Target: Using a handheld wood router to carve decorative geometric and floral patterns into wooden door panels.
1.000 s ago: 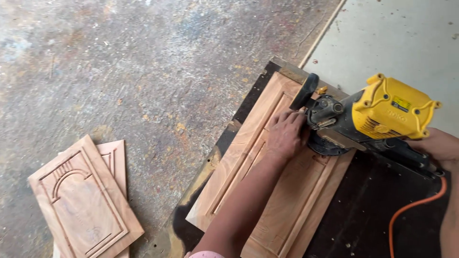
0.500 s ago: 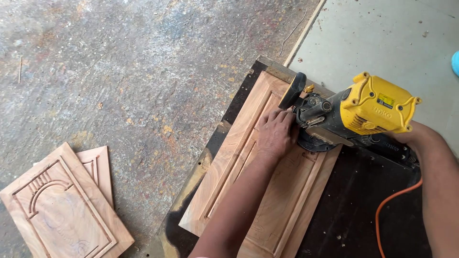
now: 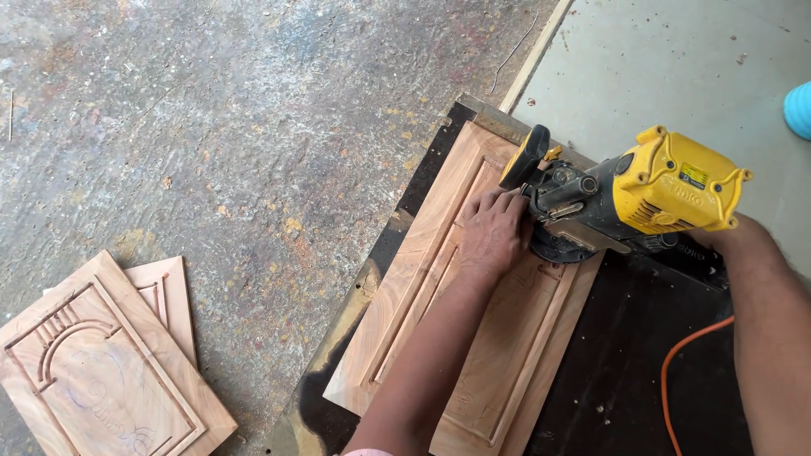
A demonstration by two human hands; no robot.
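Note:
A yellow and black power tool sits on the far end of a light wooden door panel with recessed frames. My left hand lies palm down on the panel, its fingertips wrapped against the tool's black front part. My right hand is mostly hidden behind the yellow housing, where it grips the tool's rear; only the wrist and forearm show. The panel rests on a dark board.
Two carved wooden panels lie stacked on the stained concrete floor at lower left. An orange cable runs across the dark board. A thin wooden strip lies beyond the panel, and a blue object shows at the right edge.
The view has shifted, so the carved panels sit lower and further left in frame. Both hands and the tool stay at the far end of the door panel.

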